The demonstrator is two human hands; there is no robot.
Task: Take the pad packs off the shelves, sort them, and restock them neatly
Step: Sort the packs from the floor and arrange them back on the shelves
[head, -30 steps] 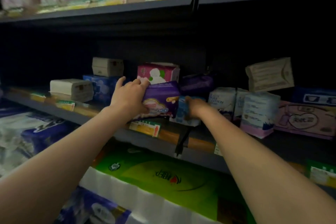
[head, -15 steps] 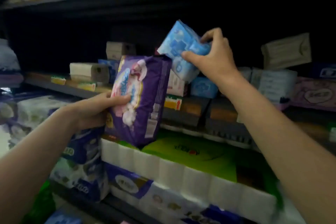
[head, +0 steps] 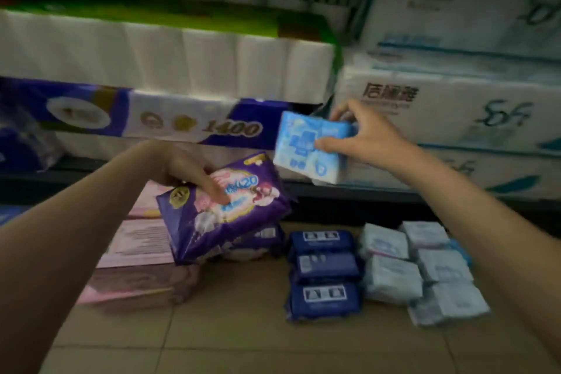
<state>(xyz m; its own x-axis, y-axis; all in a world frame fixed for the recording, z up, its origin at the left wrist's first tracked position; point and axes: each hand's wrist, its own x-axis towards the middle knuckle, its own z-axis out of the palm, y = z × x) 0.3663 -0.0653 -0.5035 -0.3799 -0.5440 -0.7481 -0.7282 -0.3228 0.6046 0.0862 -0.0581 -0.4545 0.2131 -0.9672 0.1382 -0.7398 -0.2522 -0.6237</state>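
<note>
My left hand (head: pixel 185 171) grips a purple pad pack (head: pixel 224 209) from above, low over the floor. In my right hand (head: pixel 361 133) is a light blue pad pack (head: pixel 306 149), held in the air in front of the bottom shelf. On the tiled floor (head: pixel 243 337) lie sorted groups: pink packs (head: pixel 139 255) at the left, another purple pack (head: pixel 258 243) partly under the held one, three dark blue packs (head: pixel 323 273) in a column, and several white-blue packs (head: pixel 422 270) at the right.
Large tissue-roll bundles (head: pixel 170 58) and white tissue packs (head: pixel 440 94) fill the low shelves behind. The bottom shelf's dark edge (head: pixel 364 194) runs just above the floor piles. Bare floor tiles lie in front of the packs.
Both hands have come down from the pad shelf to floor level, carrying the purple and light blue packs. The view has dropped to the floor piles.
</note>
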